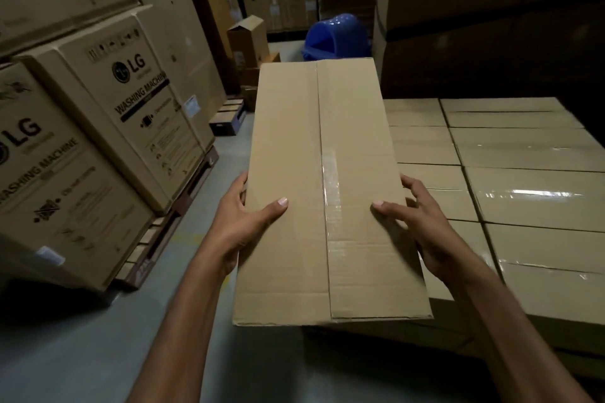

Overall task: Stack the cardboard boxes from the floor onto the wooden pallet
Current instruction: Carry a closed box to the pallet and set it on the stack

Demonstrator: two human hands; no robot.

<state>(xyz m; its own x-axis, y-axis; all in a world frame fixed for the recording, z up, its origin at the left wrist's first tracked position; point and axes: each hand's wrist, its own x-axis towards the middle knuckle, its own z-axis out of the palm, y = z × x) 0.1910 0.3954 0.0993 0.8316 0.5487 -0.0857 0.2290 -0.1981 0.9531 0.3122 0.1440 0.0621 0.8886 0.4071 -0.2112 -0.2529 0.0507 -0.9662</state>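
I'm holding the long, plain brown cardboard box (314,173) flat out in front of me, clear of the grey floor (82,353), with the taped seam facing up. My left grip (244,222) clamps the left edge, thumb on top and fingers round the side. My right grip (422,222) pinches the right edge the same way. From here the box overlaps the left edge of the low stack of taped brown cartons (523,186). Big printed washing-machine cartons (124,108) stand on my left.
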